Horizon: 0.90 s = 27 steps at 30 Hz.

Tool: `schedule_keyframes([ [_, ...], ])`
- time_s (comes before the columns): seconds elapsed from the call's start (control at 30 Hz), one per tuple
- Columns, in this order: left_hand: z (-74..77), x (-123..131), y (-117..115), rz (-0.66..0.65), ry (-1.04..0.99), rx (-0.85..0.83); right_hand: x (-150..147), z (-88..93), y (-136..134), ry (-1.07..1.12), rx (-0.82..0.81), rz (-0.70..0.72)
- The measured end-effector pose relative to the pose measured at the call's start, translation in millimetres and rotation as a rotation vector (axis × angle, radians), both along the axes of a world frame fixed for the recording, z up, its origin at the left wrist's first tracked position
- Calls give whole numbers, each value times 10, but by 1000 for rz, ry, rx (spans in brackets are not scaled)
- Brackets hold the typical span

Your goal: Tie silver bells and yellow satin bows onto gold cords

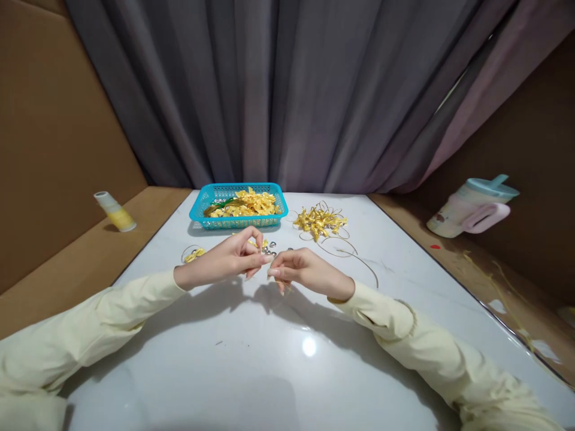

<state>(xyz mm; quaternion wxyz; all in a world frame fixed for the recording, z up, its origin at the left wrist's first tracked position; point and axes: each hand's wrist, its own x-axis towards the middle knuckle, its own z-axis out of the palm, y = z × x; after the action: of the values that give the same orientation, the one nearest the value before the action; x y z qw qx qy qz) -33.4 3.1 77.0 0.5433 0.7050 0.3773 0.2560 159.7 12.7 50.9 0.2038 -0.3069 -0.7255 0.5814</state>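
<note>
White tabletop (215, 371), right hand (304, 268) pinching strand (286, 286)

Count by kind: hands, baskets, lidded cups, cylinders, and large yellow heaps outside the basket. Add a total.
Hands: 2, left hand and right hand
Blue basket: 1
Lidded cup: 1
Yellow-and-white cylinder: 1
Large yellow heap: 1
Total: 6

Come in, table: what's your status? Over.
Left hand and right hand close together. Anything held: too small to tell. Silver bits, yellow pieces beyond. Nothing visibly blocking.
</note>
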Motion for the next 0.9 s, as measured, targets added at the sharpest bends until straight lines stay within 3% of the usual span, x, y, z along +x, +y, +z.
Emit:
schedule_keyframes([
  [0.1,36,-95,16,-49,89,-51,52,44,5,-188,547,-74],
  [0.2,31,-126,65,-195,199,-156,78,29,-24,-325,1091,-178],
  [0.3,-23,-45,171,-307,203,-172,85,-26,-39,-382,1348,-207],
  [0.43,-160,153,272,-334,74,-126,110,-57,-31,-406,1417,-203],
  [0.57,-263,252,210,-258,1,-111,163,-2,-22,-455,1370,-215],
  [0.73,-227,215,84,-130,4,-166,211,70,-32,-531,1342,-199],
  [0.9,-231,182,72,-117,-56,-297,212,69,-41,-568,1384,-164],
])
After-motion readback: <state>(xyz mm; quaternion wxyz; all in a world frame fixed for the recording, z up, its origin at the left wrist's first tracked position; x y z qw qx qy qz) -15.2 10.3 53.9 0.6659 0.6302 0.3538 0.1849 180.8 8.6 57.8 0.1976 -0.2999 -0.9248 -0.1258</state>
